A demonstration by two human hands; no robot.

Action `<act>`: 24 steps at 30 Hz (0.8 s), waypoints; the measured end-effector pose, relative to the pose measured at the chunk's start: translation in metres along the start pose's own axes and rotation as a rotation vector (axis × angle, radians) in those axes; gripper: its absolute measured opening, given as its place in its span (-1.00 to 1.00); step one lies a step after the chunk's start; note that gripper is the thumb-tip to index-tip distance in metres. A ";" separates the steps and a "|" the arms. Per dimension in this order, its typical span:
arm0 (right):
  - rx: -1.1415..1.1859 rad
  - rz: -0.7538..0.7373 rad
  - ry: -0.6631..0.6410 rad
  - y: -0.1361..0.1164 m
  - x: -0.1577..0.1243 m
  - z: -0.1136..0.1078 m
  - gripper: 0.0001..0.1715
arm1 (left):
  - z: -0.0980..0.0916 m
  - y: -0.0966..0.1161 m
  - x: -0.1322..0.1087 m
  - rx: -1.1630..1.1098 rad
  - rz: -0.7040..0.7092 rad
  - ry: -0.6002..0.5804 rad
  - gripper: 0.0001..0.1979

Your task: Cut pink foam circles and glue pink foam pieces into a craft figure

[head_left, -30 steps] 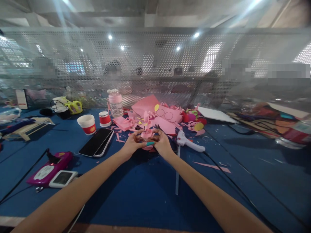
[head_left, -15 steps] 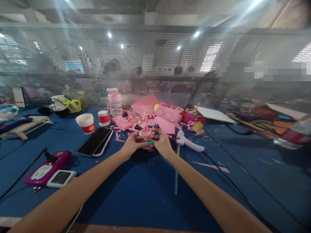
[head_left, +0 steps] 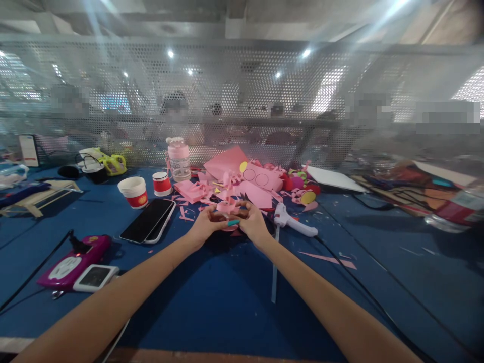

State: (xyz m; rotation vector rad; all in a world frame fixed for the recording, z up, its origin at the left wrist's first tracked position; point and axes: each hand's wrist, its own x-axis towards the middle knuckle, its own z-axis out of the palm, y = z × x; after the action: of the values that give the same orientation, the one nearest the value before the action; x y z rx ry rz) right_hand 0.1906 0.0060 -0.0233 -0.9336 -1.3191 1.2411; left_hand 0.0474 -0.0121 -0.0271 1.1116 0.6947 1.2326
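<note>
Near the table's middle, my left hand and my right hand meet around a small pink craft-sheet piece. Both hands have their fingers bent and closed on it, one from each side. A teal object shows at the thumbs; what it is I cannot make out. Dark pointed tips stick up behind my right fingers. Behind the hands lies a heap of pink sheets, with cut scraps to the left. A white glue gun with a clear glue stick rests beside my right hand.
Left stand a paper cup, a red-and-white cup, a pink-lidded bottle, a phone and a purple power strip. A black cable crosses the right side. A plastic bottle lies far right. Perforated metal screens the back.
The pink piece between my hands has shifted slightly. Both hands stay in nearly the same place, and the things on the table have not moved.
</note>
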 end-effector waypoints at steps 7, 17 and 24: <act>0.046 0.024 -0.055 -0.001 0.002 0.000 -0.41 | -0.003 -0.001 0.001 0.023 0.017 -0.032 -0.48; 0.001 0.008 -0.002 -0.006 0.001 -0.002 -0.51 | -0.004 -0.004 0.002 0.025 0.050 -0.017 -0.58; 0.024 0.008 -0.010 -0.006 0.002 -0.002 -0.49 | -0.002 -0.002 0.001 0.013 0.045 -0.069 -0.57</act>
State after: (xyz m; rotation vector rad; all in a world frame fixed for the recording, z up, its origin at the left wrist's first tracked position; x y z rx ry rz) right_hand 0.1933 0.0074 -0.0178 -0.9172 -1.3066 1.2669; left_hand 0.0464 -0.0102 -0.0292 1.1808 0.6291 1.2228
